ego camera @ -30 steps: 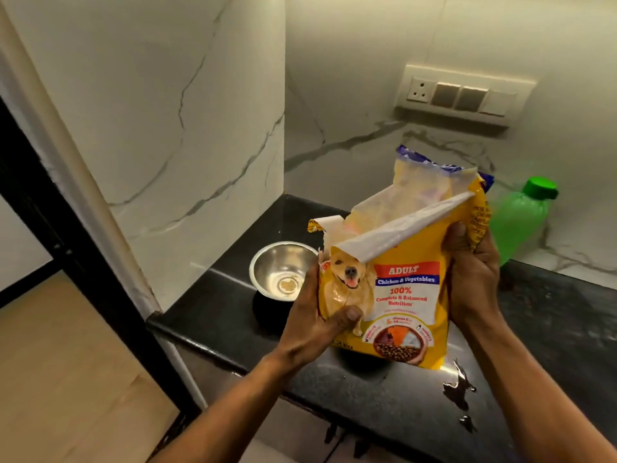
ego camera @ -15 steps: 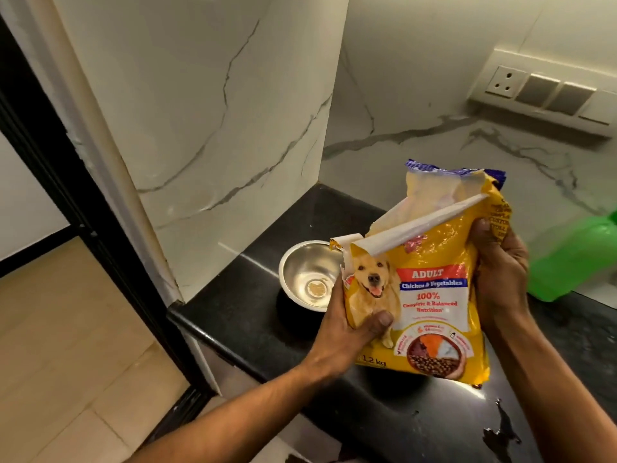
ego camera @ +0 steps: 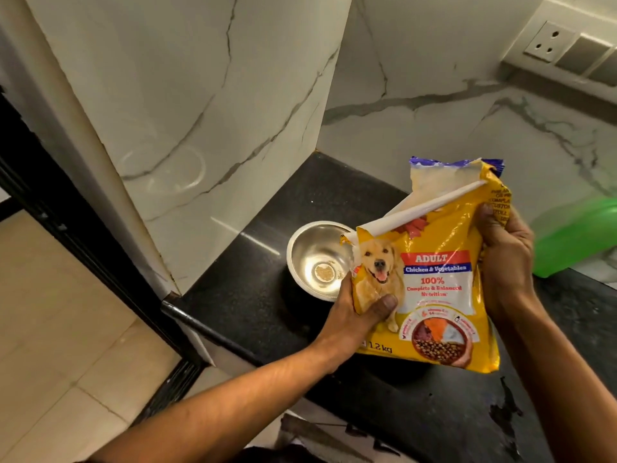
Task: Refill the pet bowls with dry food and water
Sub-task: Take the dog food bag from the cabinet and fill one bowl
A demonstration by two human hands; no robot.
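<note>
A yellow dog-food bag (ego camera: 437,282) with a dog picture and a torn-open top stands lifted over the black counter (ego camera: 253,295). My left hand (ego camera: 357,312) grips its lower left edge, thumb across the front. My right hand (ego camera: 504,259) grips its upper right side. Just left of the bag sits a steel bowl (ego camera: 314,259) on the counter, holding only a few crumbs at its bottom. The bag's open corner points toward the bowl's rim. A green water bottle (ego camera: 574,238) lies blurred behind my right hand.
Marble walls enclose the counter corner at the left and back. A switch panel with a socket (ego camera: 567,45) is on the back wall. The counter edge drops to a tiled floor (ego camera: 66,329) at the left. Dark stains (ego camera: 504,406) mark the counter at front right.
The view has swung left and closer, so the bottle slid toward the right edge. The bag stays in both hands, now held slightly nearer the bowl.
</note>
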